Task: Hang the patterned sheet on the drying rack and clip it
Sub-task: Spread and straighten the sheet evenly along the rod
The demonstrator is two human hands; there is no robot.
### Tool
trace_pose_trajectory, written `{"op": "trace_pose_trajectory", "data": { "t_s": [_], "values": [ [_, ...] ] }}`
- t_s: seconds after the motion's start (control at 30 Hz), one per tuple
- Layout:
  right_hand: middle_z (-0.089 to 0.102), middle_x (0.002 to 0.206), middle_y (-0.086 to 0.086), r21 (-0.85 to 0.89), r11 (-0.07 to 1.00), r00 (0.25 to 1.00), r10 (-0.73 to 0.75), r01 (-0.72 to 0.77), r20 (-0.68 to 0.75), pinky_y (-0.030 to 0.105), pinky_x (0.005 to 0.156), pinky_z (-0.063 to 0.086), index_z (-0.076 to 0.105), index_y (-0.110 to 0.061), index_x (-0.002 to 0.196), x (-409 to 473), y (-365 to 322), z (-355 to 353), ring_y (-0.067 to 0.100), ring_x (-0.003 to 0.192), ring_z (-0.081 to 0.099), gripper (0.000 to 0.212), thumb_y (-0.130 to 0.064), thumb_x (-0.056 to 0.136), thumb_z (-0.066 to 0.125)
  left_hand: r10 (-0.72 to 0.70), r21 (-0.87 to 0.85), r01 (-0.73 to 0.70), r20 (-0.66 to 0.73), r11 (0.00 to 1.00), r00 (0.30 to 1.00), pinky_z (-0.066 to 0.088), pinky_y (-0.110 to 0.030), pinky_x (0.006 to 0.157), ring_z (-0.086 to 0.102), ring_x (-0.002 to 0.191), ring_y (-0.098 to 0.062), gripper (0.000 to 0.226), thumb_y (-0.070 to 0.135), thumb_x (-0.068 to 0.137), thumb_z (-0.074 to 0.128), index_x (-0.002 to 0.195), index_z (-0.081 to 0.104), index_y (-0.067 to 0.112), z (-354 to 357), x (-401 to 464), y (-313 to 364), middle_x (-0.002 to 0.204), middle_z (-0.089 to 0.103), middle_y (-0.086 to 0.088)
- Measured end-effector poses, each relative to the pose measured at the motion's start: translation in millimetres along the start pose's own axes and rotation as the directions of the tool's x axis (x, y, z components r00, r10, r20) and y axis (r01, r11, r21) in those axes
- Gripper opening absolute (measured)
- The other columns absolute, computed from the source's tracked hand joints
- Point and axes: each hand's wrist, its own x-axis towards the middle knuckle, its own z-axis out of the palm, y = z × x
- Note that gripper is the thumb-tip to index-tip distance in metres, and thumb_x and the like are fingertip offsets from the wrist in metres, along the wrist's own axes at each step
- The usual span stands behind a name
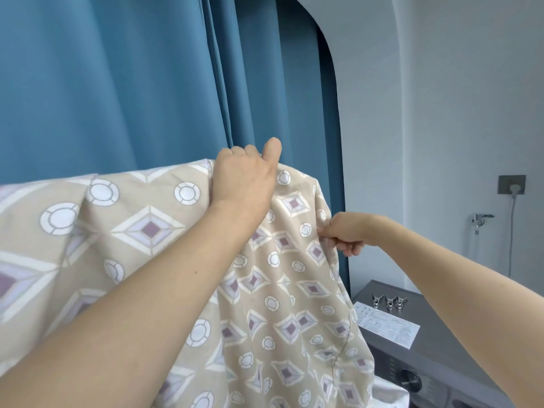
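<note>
A: Because the left hand [244,178] has its fingers curled over the top fold of the patterned sheet [164,237] with the thumb sticking up, I'd say it is pinning the cloth at the high point so it cannot slide off; the drying rack itself is hidden under the fabric, so I'm judging that from the drape alone.

B: And the right hand [346,232]?

A: Lower and to the side; it pinches the sheet's right edge between thumb and curled fingers, probably to draw that edge outward and flatten the gathers below the top fold; the cloth there hangs in loose vertical folds.

B: So where does the sheet stand in the job?

A: Draped over something in front of the blue curtain [117,83], falling toward the person; not yet clipped, as far as I can see.

B: Clips?

A: Three metal clips [390,301] sit in a row on top of the grey washing machine [435,348], beside a printed leaflet [388,323]; well apart from both hands; the right hand is the nearer one, so it seems the likelier to fetch them once the edge lies flat.
</note>
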Motion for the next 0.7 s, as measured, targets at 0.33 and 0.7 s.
{"op": "trace_pose_trajectory", "data": {
  "t_s": [0.33,0.7],
  "values": [
    [0.063,0.05,0.009,0.616,0.778,0.961,0.061,0.123,-0.269,0.03,0.052,0.057,0.038,-0.015,0.062,-32,-35,-122,0.021,0.047,0.067,0.043,-0.029,0.101,0.045,0.143,-0.271,-0.099,0.147,0.958,0.979,0.031,-0.035,0.059,0.043,0.07,-0.028,0.018,0.03,0.104,0.034,0.094,0.036,0.016,-10,24,-31,0.068,0.036,-0.001],
    [0.072,0.091,-0.006,0.345,0.774,0.784,-0.294,0.531,-0.547,0.021,0.071,0.043,0.071,-0.03,0.09,21,-96,-95,0.012,0.079,0.064,0.022,-0.036,0.089,0.05,-0.394,-0.663,0.682,0.564,0.309,0.726,0.05,-0.03,0.066,0.066,0.087,-0.03,0.026,-0.001,0.086,0.042,0.101,0.063,0.003,-28,105,-39,0.093,0.068,-0.012]
  ]
}}
